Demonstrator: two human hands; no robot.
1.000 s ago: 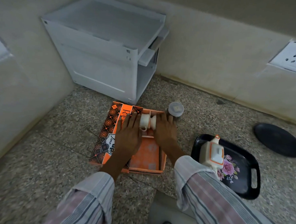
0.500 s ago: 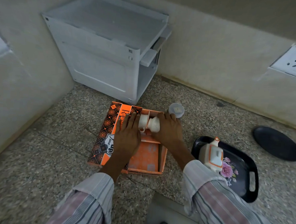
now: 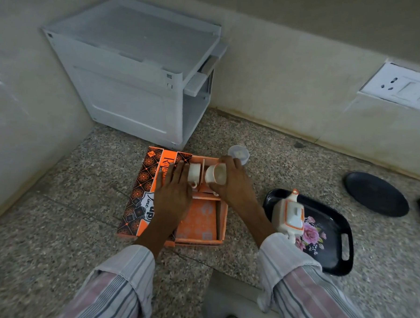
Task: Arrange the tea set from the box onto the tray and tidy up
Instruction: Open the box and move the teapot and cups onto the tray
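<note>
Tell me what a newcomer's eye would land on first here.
The bright orange box open on the speckled floor, with the right hand lifting a white cup from it while the left hand rests flat on its lid. To the right, a white teapot stands on a black floral tray.

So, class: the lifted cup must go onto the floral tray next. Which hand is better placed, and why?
Right. The right hand already grips the cup, and the tray lies on its side; the left hand rests flat on the box.
</note>
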